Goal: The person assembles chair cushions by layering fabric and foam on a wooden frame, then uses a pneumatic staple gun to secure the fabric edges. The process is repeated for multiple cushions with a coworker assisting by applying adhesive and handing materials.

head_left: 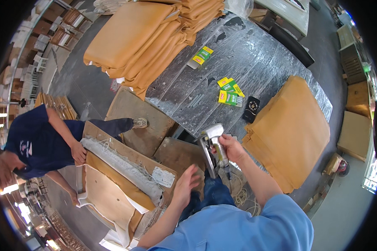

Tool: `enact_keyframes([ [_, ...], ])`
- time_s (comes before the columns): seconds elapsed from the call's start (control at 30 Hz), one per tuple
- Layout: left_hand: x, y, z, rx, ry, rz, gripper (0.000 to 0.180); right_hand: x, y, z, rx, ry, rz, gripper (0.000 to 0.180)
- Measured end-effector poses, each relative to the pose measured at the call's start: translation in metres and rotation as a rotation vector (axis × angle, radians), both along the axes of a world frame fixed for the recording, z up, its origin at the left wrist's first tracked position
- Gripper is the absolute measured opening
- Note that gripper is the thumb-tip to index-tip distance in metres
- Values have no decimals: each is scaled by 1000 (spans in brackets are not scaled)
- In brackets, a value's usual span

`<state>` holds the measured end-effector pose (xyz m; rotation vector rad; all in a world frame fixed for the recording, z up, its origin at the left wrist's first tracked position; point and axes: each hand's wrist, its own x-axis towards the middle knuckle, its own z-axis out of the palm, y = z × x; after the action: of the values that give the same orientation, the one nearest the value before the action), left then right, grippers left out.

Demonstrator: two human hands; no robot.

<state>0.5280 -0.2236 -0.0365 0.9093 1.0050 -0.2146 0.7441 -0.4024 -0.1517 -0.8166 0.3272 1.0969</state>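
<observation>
My right hand [231, 147] grips a silver air staple gun [214, 131] by its handle, with an air hose running down from it. The gun is held up near the table's front edge. My left hand [185, 184] is held in the air left of the gun, its fingers stretched and slightly blurred, with nothing visible in it. Left of me, an upholstered panel [109, 186] with a pale underside and tan covering lies on a padded work stand [165, 170]. A co-worker's hands [78, 154] hold its far left side.
The dark, worn table [176, 88] bears a tall pile of tan covers [130, 37], another tan stack [293, 129], green-and-yellow staple boxes [229, 98], loose staple strips [196, 100] and a black item [251, 108]. The co-worker [33, 138] stands at left. Coiled hose [240, 194] lies below my right arm.
</observation>
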Motion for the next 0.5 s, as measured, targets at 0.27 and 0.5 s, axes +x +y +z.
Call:
enact_keyframes([
  [0.27,65,-7,-19,-130,-195,28,40,-14,36,21,176,138,-17,39],
  [0.5,66,9,-24,-324,-256,55,39,-5,66,-20,160,251,19,44],
])
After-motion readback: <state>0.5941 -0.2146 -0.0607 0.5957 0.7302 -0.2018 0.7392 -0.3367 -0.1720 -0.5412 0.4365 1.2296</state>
